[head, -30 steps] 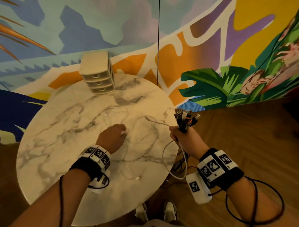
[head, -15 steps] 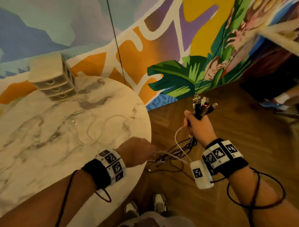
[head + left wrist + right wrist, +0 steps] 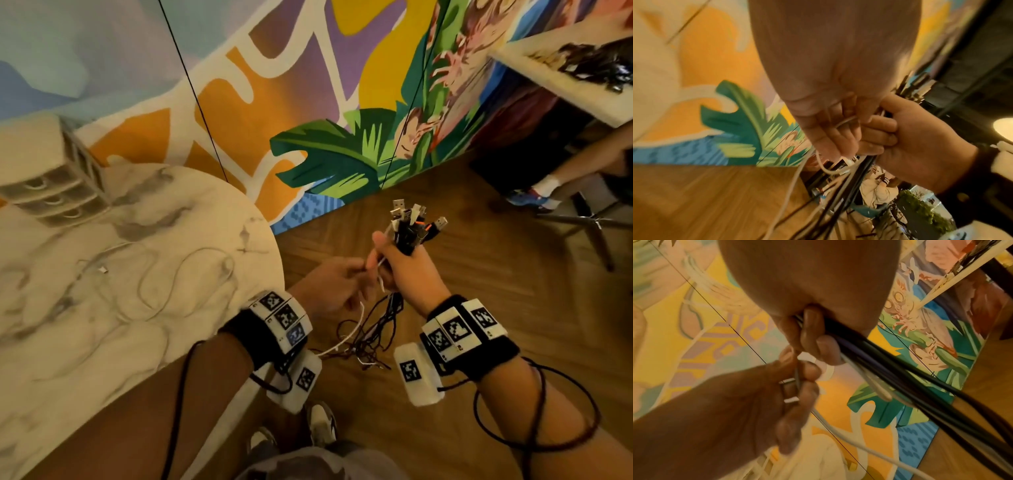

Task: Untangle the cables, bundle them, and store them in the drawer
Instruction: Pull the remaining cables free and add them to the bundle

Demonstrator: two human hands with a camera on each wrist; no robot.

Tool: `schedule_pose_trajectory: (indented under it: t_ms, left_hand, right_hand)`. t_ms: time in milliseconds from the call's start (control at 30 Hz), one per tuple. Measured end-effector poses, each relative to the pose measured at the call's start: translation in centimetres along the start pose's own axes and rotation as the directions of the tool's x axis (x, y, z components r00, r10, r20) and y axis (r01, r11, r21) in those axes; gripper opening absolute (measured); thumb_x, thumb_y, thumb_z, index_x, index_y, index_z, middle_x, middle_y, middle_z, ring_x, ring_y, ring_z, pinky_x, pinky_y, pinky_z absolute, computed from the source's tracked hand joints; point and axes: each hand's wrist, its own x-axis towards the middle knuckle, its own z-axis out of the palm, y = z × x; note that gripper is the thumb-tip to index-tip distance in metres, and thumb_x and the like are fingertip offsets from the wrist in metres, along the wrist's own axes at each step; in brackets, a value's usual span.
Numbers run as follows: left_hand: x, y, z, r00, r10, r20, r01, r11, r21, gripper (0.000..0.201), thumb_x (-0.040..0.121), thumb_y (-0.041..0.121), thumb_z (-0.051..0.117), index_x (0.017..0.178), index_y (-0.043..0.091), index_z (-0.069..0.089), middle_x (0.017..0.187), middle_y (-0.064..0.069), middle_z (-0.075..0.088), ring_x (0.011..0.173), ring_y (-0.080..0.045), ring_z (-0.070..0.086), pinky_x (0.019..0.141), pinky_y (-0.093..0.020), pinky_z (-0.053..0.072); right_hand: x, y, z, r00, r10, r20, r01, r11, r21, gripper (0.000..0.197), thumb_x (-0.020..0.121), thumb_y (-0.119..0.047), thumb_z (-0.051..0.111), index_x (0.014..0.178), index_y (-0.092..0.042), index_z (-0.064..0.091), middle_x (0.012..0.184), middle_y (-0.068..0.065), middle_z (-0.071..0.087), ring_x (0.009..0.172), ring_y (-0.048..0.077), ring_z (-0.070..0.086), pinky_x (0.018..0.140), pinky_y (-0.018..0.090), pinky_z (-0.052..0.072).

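Note:
Off the table's right edge, my right hand (image 3: 388,262) grips a bundle of mostly black cables (image 3: 409,228), their USB plugs sticking up above the fist. The loose ends hang in a tangle (image 3: 366,342) over the floor. My left hand (image 3: 356,279) pinches a white cable (image 3: 358,320) by its plug end, right against the right hand's fingers. In the right wrist view that white cable's plug (image 3: 790,390) sits between the left fingers (image 3: 807,373). More white cables (image 3: 191,274) lie looped on the marble table (image 3: 102,359). The small three-drawer unit (image 3: 51,181) stands at the table's far left, drawers shut.
The hands are over wooden floor (image 3: 479,274), beside a painted wall. My shoes (image 3: 320,426) are below. Another person's leg and shoe (image 3: 532,197), a chair base (image 3: 597,222) and a second table (image 3: 565,78) with dark cables are at the right.
My left hand left the tabletop, carried a white cable end rightward off the table and met the right hand. The right hand kept its bundle. The head view swung right.

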Motion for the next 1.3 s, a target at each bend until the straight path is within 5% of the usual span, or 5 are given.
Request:
schedule_pose_trajectory:
  t_ms: [267, 533, 767, 967, 1300]
  left_hand:
    - [0.0, 1.8, -3.7, 0.953, 0.126, -0.275, -0.216, 0.919, -0.33, 0.029, 0.1, 0.019, 0.037, 0.081, 0.006, 0.054, 0.067, -0.012, 0.059, 0.05, -0.022, 0.056, 0.049, -0.029, 0.05]
    - [-0.2, -13.8, -0.7, 0.793, -0.607, -0.046, 0.584, 0.737, 0.34, 0.044, 0.096, 0.027, 0.046, 0.137, 0.011, 0.039, 0.138, -0.015, 0.046, 0.115, -0.031, 0.054, 0.094, -0.04, 0.047]
    - [0.7, -1.3, 0.3, 0.983, 0.168, -0.078, -0.14, 0.95, 0.278, 0.053, 0.085, 0.036, 0.064, 0.133, 0.024, 0.044, 0.132, 0.0, 0.049, 0.118, -0.013, 0.05, 0.091, -0.027, 0.045]
    - [2.8, 5.5, 1.5, 0.988, 0.136, -0.072, -0.135, 0.991, 0.019, 0.025, 0.088, 0.009, 0.051, 0.11, 0.001, 0.058, 0.111, -0.026, 0.059, 0.104, -0.039, 0.058, 0.093, -0.052, 0.047]
    - [0.7, 8.3, -2.8, 0.954, 0.063, -0.293, -0.158, 0.936, -0.316, 0.054, 0.093, 0.015, 0.047, 0.043, 0.025, 0.03, 0.035, 0.008, 0.025, 0.031, -0.012, 0.021, 0.038, -0.024, 0.024]
  right_hand:
    - [0.5, -0.1, -2.1, 0.986, -0.085, -0.142, 0.094, 0.994, 0.06, 0.054, 0.097, -0.045, 0.04, 0.072, -0.006, 0.068, 0.045, 0.001, 0.035, 0.036, 0.011, 0.029, 0.041, 0.023, 0.027]
    - [0.7, 0.4, -1.8, 0.987, -0.03, -0.16, 0.042, 0.996, 0.077, 0.053, 0.097, -0.043, 0.041, 0.054, -0.013, 0.052, 0.043, -0.003, 0.033, 0.037, 0.013, 0.031, 0.044, 0.026, 0.028]
    - [0.8, -1.4, -0.2, 0.987, -0.082, -0.14, 0.099, 0.987, 0.122, 0.051, 0.098, -0.031, 0.044, 0.05, -0.015, 0.038, 0.048, 0.0, 0.038, 0.048, 0.019, 0.039, 0.059, 0.035, 0.038]
    - [1.0, -4.9, -0.5, 0.95, -0.299, -0.092, 0.305, 0.951, 0.06, 0.045, 0.091, -0.035, 0.049, 0.06, -0.003, 0.044, 0.06, 0.008, 0.045, 0.069, 0.038, 0.05, 0.082, 0.05, 0.046]
    - [-0.2, 3.4, 3.6, 0.953, -0.086, 0.29, 0.114, 0.99, -0.081, 0.031, 0.087, -0.02, 0.065, 0.064, -0.015, 0.045, 0.056, -0.002, 0.04, 0.045, 0.005, 0.035, 0.05, 0.021, 0.03]
